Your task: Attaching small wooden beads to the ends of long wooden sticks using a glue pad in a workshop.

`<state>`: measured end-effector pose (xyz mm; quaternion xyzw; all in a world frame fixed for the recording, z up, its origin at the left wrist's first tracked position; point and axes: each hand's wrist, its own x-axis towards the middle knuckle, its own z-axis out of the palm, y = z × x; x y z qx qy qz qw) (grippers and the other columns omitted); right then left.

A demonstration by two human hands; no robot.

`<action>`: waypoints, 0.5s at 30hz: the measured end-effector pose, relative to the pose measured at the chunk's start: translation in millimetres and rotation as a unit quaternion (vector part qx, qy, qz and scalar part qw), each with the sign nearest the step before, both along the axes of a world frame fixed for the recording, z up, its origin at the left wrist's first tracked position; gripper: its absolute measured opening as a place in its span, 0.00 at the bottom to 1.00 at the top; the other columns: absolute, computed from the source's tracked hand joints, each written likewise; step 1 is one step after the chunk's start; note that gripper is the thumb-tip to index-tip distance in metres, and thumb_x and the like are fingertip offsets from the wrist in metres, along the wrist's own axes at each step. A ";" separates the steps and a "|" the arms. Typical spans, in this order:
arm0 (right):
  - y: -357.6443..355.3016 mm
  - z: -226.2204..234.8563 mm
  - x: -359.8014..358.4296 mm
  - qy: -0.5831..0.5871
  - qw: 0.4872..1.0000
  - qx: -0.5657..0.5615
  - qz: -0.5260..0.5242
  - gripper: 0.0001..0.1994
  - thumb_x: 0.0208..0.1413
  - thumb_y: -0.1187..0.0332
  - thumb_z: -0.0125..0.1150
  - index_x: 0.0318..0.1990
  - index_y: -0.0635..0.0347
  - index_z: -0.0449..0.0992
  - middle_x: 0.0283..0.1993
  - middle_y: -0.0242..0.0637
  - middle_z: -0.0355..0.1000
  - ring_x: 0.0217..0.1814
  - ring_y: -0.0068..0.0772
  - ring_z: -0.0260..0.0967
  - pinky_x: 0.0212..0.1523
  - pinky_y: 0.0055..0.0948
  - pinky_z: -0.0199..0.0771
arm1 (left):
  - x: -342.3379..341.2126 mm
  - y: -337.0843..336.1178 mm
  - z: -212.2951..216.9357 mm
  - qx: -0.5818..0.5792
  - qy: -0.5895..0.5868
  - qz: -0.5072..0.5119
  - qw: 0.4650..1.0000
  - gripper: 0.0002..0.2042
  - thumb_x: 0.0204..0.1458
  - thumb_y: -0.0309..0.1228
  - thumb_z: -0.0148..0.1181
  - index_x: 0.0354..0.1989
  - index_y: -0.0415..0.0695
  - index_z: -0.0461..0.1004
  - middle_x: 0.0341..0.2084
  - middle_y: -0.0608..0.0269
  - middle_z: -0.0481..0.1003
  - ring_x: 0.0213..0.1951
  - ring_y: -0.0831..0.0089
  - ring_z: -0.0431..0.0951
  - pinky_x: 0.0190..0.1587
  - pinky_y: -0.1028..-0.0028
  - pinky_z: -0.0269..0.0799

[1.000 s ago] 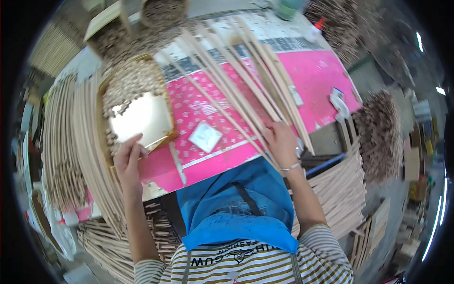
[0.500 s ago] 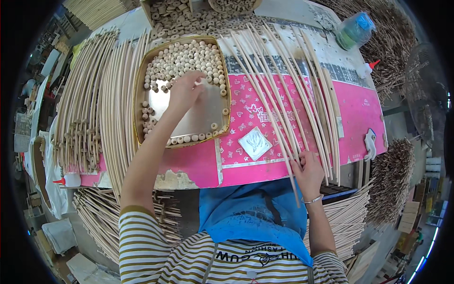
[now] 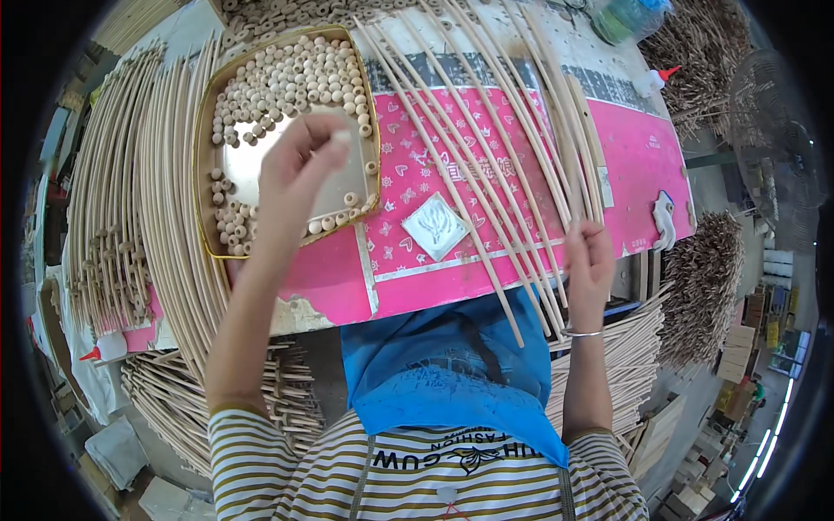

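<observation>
My left hand (image 3: 300, 156) is raised over the near part of a gold-rimmed tray (image 3: 375, 178), its thumb and fingers pinched on a small pale wooden bead (image 3: 342, 137), blurred by motion. Many round wooden beads (image 3: 291, 74) lie in the tray, mostly at its far side. At the table's front edge, my right hand (image 3: 589, 256) has its fingers closed around the near end of a thin wooden stick (image 3: 571, 178), which slants away over the table. Several loose sticks (image 3: 469, 165) lie just left of that hand, some overhanging the edge.
Bundled sticks (image 3: 169, 174) lie left of the tray, some with beads on them. A square silver packet (image 3: 436, 227) rests on the pink cover. A red-tipped glue bottle (image 3: 651, 82), a jar (image 3: 618, 19) and a glove (image 3: 664, 221) are at right. More sticks (image 3: 621, 356) are stacked below the table.
My left hand has lifted from among the beads, fingers pinched. My right hand has moved right and turned, now closed on one stick. The whole view has shifted.
</observation>
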<state>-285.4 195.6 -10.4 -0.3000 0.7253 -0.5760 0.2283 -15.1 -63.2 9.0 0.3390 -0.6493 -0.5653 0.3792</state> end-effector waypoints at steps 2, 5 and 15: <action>-24.1 34.5 5.2 0.031 0.998 -0.056 0.026 0.06 0.66 0.73 0.56 0.46 0.64 0.71 0.33 0.26 0.68 0.32 0.13 0.64 0.32 0.17 0.65 | 3.7 47.5 -1.2 0.101 0.052 -0.055 0.992 0.09 0.61 0.26 0.57 0.48 0.38 0.75 0.37 0.69 0.75 0.40 0.81 0.75 0.45 0.78 0.72; -54.9 51.2 19.3 0.100 0.978 -0.009 0.182 0.08 0.64 0.73 0.59 0.48 0.65 0.72 0.35 0.32 0.70 0.34 0.19 0.68 0.37 0.21 0.70 | 6.6 96.6 -33.5 0.173 0.071 -0.045 0.981 0.10 0.63 0.27 0.55 0.50 0.39 0.74 0.38 0.67 0.75 0.41 0.80 0.75 0.47 0.77 0.73; -119.1 -3.8 49.2 0.146 0.948 -0.010 0.282 0.06 0.65 0.72 0.58 0.44 0.65 0.73 0.33 0.39 0.74 0.34 0.28 0.78 0.33 0.27 0.76 | -15.0 134.9 -83.1 0.184 0.069 0.064 0.978 0.11 0.66 0.31 0.54 0.50 0.37 0.74 0.39 0.63 0.77 0.43 0.78 0.75 0.49 0.76 0.73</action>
